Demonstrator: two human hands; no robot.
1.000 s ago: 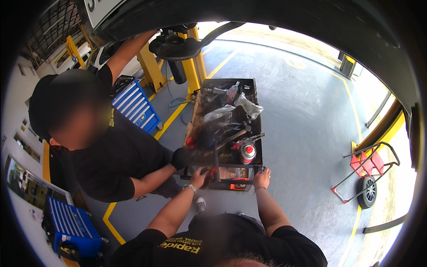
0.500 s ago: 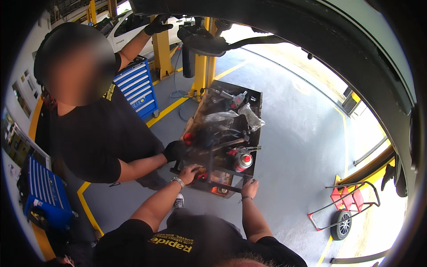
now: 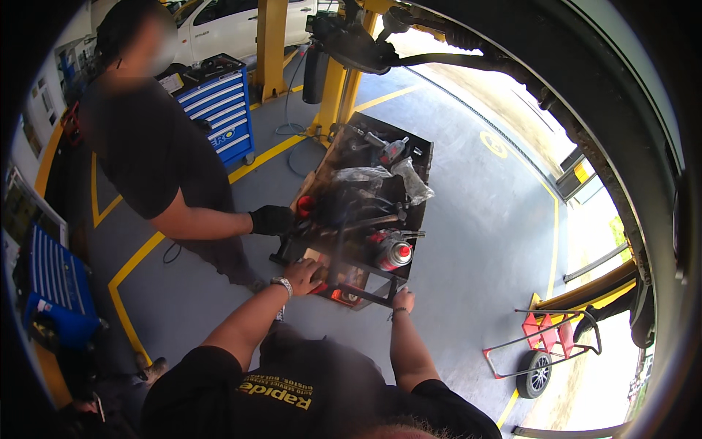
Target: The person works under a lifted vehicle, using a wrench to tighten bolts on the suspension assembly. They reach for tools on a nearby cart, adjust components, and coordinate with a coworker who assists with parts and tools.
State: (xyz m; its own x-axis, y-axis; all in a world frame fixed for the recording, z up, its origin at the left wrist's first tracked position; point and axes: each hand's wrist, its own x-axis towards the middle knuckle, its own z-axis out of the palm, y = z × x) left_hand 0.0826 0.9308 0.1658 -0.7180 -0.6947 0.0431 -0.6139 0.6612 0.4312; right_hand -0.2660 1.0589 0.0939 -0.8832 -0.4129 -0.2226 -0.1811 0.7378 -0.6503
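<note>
Black tool cart [image 3: 419, 157]: left hand [image 3: 305, 276] and right hand [image 3: 402, 300] both closed on its near rim, beside a silver can [image 3: 393, 254].

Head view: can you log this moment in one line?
left hand: on dark metal tool cart near edge | right hand: gripping cart's front rail | co-worker's black-gloved hand: on cart's left side

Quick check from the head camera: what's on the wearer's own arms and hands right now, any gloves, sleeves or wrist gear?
Both forearms are bare under short black sleeves. The left hand is ungloved, with a silver metal wristwatch. The right hand is also ungloved, with a thin bracelet at the wrist.
</note>
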